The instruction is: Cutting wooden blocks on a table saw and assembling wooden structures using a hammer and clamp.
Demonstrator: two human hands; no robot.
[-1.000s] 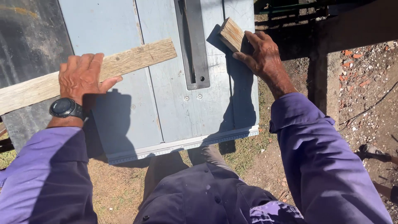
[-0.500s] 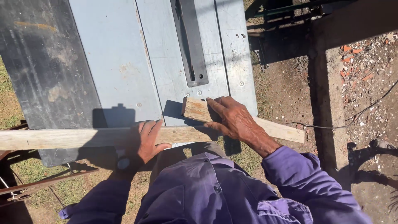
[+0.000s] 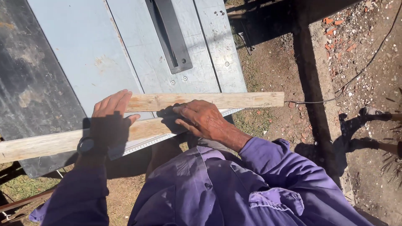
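Two pale wooden strips lie across the near edge of a light grey saw table (image 3: pixel 83 46). My left hand (image 3: pixel 111 115) rests flat with its fingers spread over the long strip (image 3: pixel 46 144) and touches the left end of the shorter strip (image 3: pixel 226 100). My right hand (image 3: pixel 201 119) presses its fingers on the shorter strip where the two pieces meet. That shorter strip sticks out past the table's right edge. A black watch (image 3: pixel 86 145) sits on my left wrist. Purple sleeves cover both arms.
A dark slotted insert (image 3: pixel 169 33) runs down the table top. A black panel (image 3: pixel 25 83) adjoins the table on the left. Bare dirt, rubble (image 3: pixel 339 29) and a thin cable (image 3: pixel 356 77) lie to the right, where another person's foot (image 3: pixel 370 112) shows.
The shorter strip has swung from slanting to nearly level and now lies beyond the long strip. My left hand has opened flat over both pieces, and the view has shifted slightly.
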